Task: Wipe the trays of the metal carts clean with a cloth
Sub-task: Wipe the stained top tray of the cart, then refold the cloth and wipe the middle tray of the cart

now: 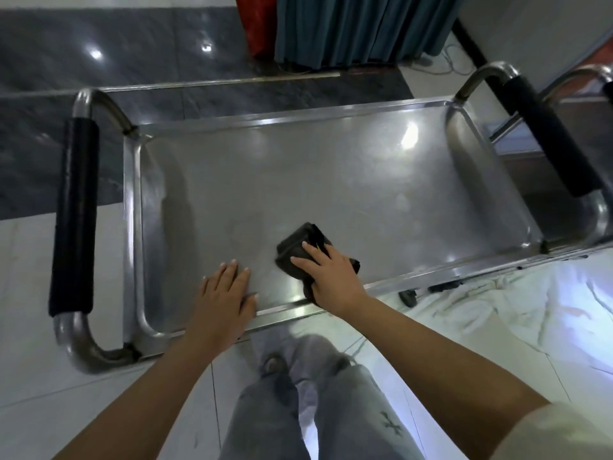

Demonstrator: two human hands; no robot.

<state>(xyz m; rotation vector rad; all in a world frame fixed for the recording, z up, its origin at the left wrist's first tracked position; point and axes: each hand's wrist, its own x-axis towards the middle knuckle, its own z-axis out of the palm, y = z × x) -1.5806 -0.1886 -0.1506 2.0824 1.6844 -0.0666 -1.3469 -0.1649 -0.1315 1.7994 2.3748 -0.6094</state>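
The right hand point(326, 277) lies on top of a dark grey, folded cloth pad point(300, 252), its fingers point(311, 252) spread almost straight over the fabric and pressing it down; the thumb side hides a lower fold of the cloth near the rim, so whether anything is pinched there cannot be told. The cloth rests on the floor of the shallow, rectangular stainless-steel top tray point(331, 180) of the metal cart, close to its near edge and a little right of the middle. Just beside it, apart from the cloth, the left hand point(227, 293) lies flat with fingers straight and together, palm over the tray's near rim and fingertips on the tray floor, grasping nothing. The tray's surface shows soft reflections of ceiling lights. At either end of the cart rises a bent steel tube handle wrapped in a black foam grip, one on the left point(74, 220) and one on the right point(547, 137). Behind the right handle, part of a second steel cart point(583, 78) shows. Below the forearms are grey trousers point(298, 410) over a pale tiled floor, and white crumpled fabric point(497, 307) lies on the floor to the right. Farther back hang a teal curtain point(358, 28) and a red one point(257, 21).
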